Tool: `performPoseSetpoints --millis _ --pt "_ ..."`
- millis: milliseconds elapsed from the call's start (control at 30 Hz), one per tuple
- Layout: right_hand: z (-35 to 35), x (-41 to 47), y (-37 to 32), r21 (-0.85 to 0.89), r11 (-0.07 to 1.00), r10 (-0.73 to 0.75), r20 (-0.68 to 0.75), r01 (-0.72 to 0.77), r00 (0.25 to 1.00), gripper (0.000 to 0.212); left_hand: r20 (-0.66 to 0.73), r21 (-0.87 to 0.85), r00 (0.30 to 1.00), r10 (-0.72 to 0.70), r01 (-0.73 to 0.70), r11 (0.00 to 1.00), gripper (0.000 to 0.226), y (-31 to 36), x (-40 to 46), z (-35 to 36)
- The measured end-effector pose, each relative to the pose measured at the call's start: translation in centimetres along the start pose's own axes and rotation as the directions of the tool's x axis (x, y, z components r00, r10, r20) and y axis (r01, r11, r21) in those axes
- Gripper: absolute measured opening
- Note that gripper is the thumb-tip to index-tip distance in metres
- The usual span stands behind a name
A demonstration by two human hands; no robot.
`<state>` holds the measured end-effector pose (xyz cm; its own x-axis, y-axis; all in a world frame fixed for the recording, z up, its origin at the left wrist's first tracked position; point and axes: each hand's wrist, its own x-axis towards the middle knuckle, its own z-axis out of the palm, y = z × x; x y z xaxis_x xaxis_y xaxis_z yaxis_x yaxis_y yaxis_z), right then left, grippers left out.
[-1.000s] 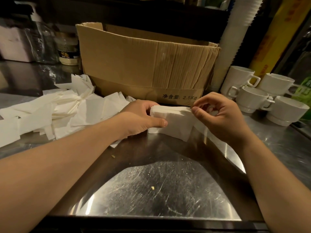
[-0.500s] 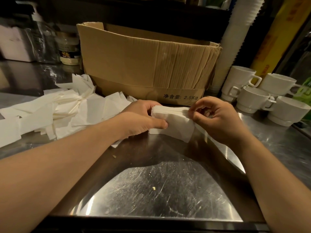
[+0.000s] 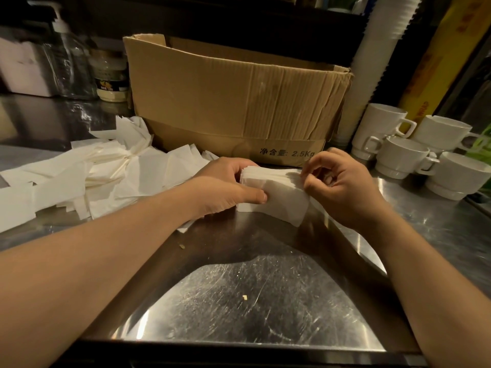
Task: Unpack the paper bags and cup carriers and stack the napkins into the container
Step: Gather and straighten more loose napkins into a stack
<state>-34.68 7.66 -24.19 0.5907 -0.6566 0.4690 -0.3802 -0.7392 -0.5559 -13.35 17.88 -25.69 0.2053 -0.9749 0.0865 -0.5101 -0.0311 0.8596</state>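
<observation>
Right hand [image 3: 342,187] moved in against napkin stack [image 3: 273,189] since earlier frame; little else changed. Bench [image 3: 265,301]: steel, slick. Box [image 3: 233,102] just beyond stack. Loose napkins [image 3: 87,176] heaped far left. Left hand [image 3: 225,185] grip clamped on stack's left end; right grip pinches its top right edge. Risks, as judged: stack fans apart if squeeze uneven; thin sheets slide on bench; top sheet may tear or peel off under pinch.
</observation>
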Motion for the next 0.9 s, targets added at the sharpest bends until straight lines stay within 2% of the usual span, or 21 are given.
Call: performPoseSetpoints --millis 133,233,333,467,533,600,667,733,800,833,867,900 --pt "0.4 0.1 0.2 0.076 0.997 0.024 -0.071 -0.018 0.997 0.013 -0.002 -0.006 1.000 0.004 -0.004 1.000 0.033 0.0 0.0 0.0" --pt "0.3 0.0 0.2 0.235 0.971 0.078 -0.128 -0.046 0.989 0.013 0.002 0.000 1.000 0.000 0.000 1.000 0.034 0.1 -0.1 0.0" --pt "0.0 -0.1 0.1 0.347 0.935 0.113 -0.083 -0.078 0.990 0.007 0.003 0.014 1.000 -0.003 0.003 1.000 0.031 0.1 -0.1 0.0" --pt "-0.3 -0.1 0.4 0.183 0.978 0.106 -0.001 -0.104 0.994 0.025 0.007 0.020 1.000 -0.004 0.004 1.000 0.027 0.2 -0.1 0.0" --pt "-0.3 0.0 0.4 0.113 0.991 0.076 -0.025 -0.072 0.997 0.015 0.010 0.025 1.000 -0.010 0.009 1.000 0.026 0.2 -0.1 0.0" --pt "-0.2 -0.1 0.1 0.154 0.988 0.020 -0.087 -0.006 0.996 0.008 0.003 0.034 1.000 -0.008 0.008 0.999 0.025 0.1 0.0 0.0" --pt "-0.3 -0.3 -0.1 0.379 0.925 0.029 -0.158 0.034 0.987 0.008 -0.002 0.042 1.000 -0.007 0.007 0.999 0.027 0.0 0.1 0.0" --pt "-1.0 -0.3 -0.4 0.648 0.761 0.086 -0.158 0.037 0.984 0.007 0.019 0.080 1.000 -0.002 0.001 0.997 0.033 0.0 0.3 -0.1" --pt "-1.8 -0.4 -0.6 0.835 0.549 0.097 -0.032 -0.027 0.995 0.010 0.031 0.084 1.000 -0.005 0.003 0.996 0.035 0.1 0.4 -0.2" --pt "-2.0 -0.5 -0.8 0.871 0.485 0.074 0.046 -0.076 0.996 0.008 0.039 0.079 0.999 -0.009 0.006 0.997 0.034 0.2 0.4 -0.3" --pt "-2.1 -0.6 -1.1 0.873 0.473 0.042 0.114 -0.120 0.993 0.006 0.046 0.081 0.999 -0.013 0.009 0.997 0.033 0.2 0.4 -0.3" --pt "-2.1 -0.7 -1.4 0.847 0.509 0.026 0.167 -0.157 0.986 0.005 0.044 0.091 0.999 -0.013 0.009 0.996 0.033 0.1 0.4 -0.3"
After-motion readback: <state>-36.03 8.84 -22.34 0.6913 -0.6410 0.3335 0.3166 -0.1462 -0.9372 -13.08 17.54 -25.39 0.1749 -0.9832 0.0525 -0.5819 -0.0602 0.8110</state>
